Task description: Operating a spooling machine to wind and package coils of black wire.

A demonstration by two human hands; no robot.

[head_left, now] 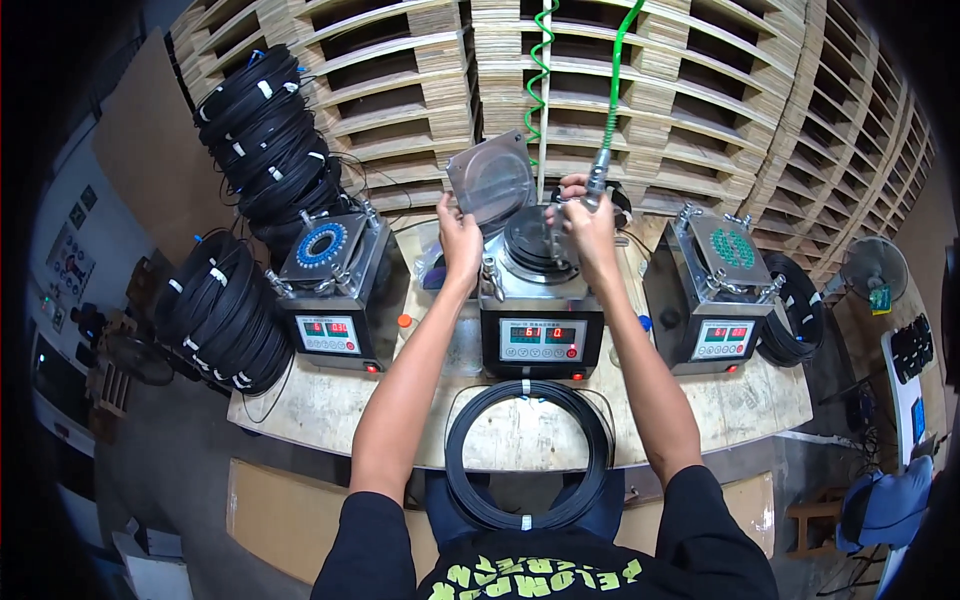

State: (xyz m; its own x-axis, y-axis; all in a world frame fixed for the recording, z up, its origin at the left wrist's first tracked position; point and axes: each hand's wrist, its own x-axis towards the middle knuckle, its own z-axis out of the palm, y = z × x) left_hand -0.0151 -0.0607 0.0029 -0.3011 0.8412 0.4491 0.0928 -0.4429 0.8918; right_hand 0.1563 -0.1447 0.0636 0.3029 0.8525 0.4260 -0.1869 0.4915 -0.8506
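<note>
My left hand (pixel 461 243) grips the lower left edge of a square metal plate (pixel 490 178) with a round face, tilted up above the middle machine. My right hand (pixel 588 228) is closed around an air blow gun (pixel 597 178), fed by a green hose (pixel 617 75) from above. The gun's front part is blurred. Below and between my hands sits the middle bench machine (pixel 542 335), with a black round disc (pixel 535 238) on top and a lit red display. A black cable coil (pixel 458 455) with white ties rests at the table's front edge against my lap.
Similar machines stand left (pixel 330 290) and right (pixel 715 290), carrying plates ringed with blue and green fittings. Black cable coils (pixel 270 130) are stacked at left, and another coil (pixel 795 310) lies at right. Wooden pallets (pixel 400 60) rise behind the wooden table (pixel 650 430).
</note>
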